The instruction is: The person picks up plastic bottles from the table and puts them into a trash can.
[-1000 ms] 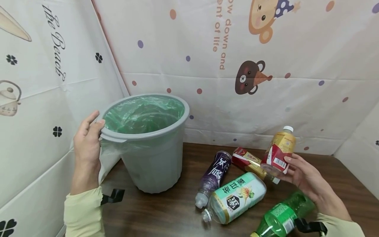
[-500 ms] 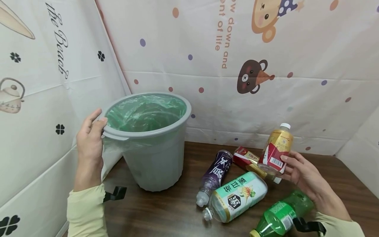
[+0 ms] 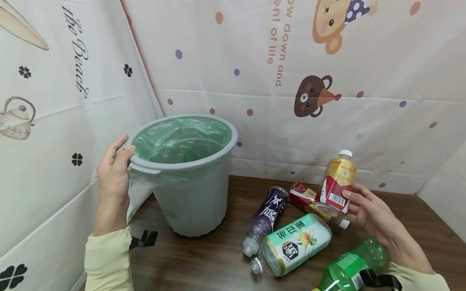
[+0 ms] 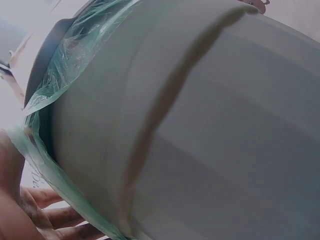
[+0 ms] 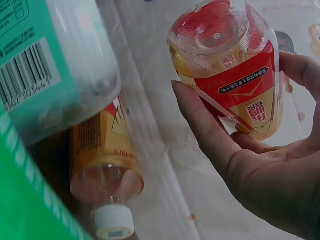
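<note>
My left hand (image 3: 114, 182) grips the rim of a grey trash can (image 3: 193, 202) at its left side, thumb at the edge. Green plastic bag (image 3: 178, 141) lines the can and hangs over its rim, also by my fingers in the left wrist view. My right hand (image 3: 375, 222) holds a gold-and-red plastic bottle (image 3: 336, 182) upright with a slight tilt, white cap up. Its clear base faces the right wrist camera. Below it lies a similar gold-and-red bottle (image 3: 300, 197), partly hidden. Near it lie a purple-labelled bottle (image 3: 267, 210) and a teal-labelled bottle (image 3: 296, 244).
A green bottle (image 3: 354, 262) lies at the front right, beside my right wrist. All these stand on a dark wooden table (image 3: 189, 262). Printed white cloth (image 3: 255, 121) closes off the back and both sides, close behind the can.
My right hand has carried the upright gold-and-red bottle slightly left over the table. My left hand stays at the can's rim. The head view has shifted a little.
</note>
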